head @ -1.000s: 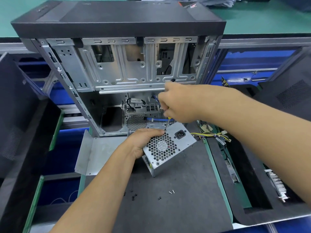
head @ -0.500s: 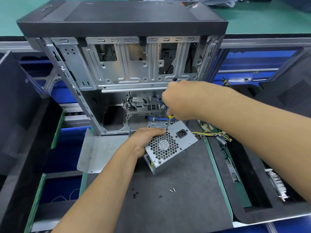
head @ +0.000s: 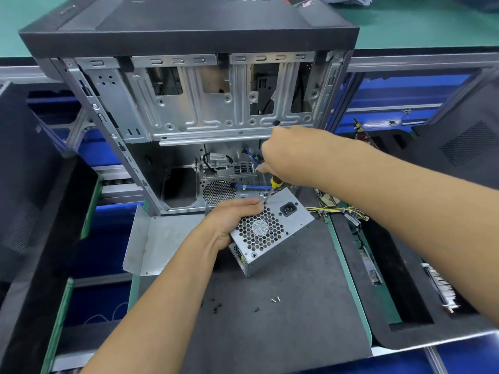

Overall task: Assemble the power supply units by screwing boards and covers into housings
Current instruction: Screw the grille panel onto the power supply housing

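Silver PSU (head: 272, 233) sits tilted on the dark surface (head: 283, 319), just near the open case (head: 189, 103); left hand (head: 229, 222) grips its left edge, right hand (head: 283, 155) grips the screwdriver (head: 271, 190), tip at its top edge.

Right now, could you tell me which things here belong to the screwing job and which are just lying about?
In use:
- power supply unit, held by the left hand
- screwdriver, gripped by the right hand, tip at the unit's top edge
- loose screws on the mat

Lying about:
- computer case
- bent metal plate
- yellow wire bundle
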Demonstrator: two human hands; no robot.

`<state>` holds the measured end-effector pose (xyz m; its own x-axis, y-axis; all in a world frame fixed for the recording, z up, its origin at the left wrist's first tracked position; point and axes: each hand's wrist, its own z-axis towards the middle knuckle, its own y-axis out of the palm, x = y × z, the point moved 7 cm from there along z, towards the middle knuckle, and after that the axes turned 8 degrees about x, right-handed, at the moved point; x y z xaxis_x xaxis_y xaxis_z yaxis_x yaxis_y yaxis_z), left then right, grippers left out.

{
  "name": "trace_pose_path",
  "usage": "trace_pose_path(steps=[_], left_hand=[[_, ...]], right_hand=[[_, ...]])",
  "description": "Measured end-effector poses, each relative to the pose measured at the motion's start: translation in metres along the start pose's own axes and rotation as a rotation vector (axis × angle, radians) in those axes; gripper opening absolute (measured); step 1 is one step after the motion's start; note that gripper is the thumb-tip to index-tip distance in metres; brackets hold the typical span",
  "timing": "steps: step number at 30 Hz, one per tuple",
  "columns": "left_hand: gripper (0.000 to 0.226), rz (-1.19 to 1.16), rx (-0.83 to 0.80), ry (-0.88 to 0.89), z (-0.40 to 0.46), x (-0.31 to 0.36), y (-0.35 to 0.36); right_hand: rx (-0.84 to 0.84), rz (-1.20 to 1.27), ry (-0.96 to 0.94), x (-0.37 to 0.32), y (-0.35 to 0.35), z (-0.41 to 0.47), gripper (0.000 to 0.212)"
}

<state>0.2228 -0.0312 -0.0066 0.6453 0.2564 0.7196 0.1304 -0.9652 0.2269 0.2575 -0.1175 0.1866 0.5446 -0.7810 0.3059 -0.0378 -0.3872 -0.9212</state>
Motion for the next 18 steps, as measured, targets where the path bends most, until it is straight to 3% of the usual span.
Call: trace_pose_path(steps=[3, 7, 9, 10, 13, 18], left_hand=[[0.024, -0.001, -0.002, 0.000, 0.000, 0.001, 0.000], [0.022, 0.010, -0.005, 0.007, 0.000, 0.001, 0.000], [0.021, 0.008, -0.008, 0.006, 0.000, 0.001, 0.001], [0.020, 0.009, -0.009, 0.006, 0.000, 0.002, 0.000], [0.020, 0.013, -0.010, 0.014, 0.000, 0.002, 0.000], [0.020, 0.014, -0.024, 0.019, -0.001, 0.001, 0.001]], right_hand=[[-0.132, 0.067, -0.013, 0.001, 0.003, -0.004, 0.030], [-0.013, 0.059, -0.045, 0.000, -0.005, 0.002, 0.009], [0.030, 0.035, -0.048, -0.003, -0.005, 0.005, 0.033], [0.042, 0.046, -0.059, -0.005, -0.005, 0.007, 0.034], [0.001, 0.046, -0.082, -0.008, 0.000, 0.008, 0.008], [0.047, 0.002, -0.107, -0.010, -0.001, 0.011, 0.018]])
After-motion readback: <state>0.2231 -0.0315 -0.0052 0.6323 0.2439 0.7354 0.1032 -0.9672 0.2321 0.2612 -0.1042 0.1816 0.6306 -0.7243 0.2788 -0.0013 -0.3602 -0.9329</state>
